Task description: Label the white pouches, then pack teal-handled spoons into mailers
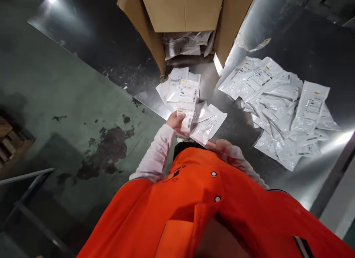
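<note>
My left hand is closed round the lower end of a stack of flat white plastic packets with printed labels, held upright in front of me. My right hand sits just below a loose packet that leans off the stack to the right; its fingers grip the packet's lower edge. Both arms wear pale pink sleeves under an orange vest. The right hand's fingers are partly hidden by the vest.
An open cardboard box lies on its side ahead, with more packets inside. A large heap of the same white packets covers the shiny metal table at right. Green floor with dark stains lies left.
</note>
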Demonstrator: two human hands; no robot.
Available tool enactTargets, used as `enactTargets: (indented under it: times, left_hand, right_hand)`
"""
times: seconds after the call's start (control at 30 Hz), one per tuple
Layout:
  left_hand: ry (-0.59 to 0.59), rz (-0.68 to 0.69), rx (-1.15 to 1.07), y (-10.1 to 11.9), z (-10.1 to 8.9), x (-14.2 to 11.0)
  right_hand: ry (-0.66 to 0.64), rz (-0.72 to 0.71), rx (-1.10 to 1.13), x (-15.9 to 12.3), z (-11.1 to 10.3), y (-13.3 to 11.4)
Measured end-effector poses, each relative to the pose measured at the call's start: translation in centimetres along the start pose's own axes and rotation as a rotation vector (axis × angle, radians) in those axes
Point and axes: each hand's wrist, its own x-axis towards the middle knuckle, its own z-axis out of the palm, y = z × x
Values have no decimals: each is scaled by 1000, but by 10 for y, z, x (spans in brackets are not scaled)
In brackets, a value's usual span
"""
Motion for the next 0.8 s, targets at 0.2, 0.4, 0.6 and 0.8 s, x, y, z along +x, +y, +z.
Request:
enactTargets:
  times: [0.2, 0.4, 0.6, 0.8]
  left_hand:
    - [-341, -118, 110, -39, -9, -69]
    - [-270, -18, 22, -42, -1, -73]
    - [-227, -115, 5, -31, 4, -55]
    - [-147, -24, 189, -24, -8, -51]
  right_hand:
    - [-81, -178, 340, 4, 27, -40]
    - [4, -139, 419, 3, 64, -59]
    - [182, -140, 152, 7, 39, -87]
    - [346, -133, 182, 2, 56, -112]
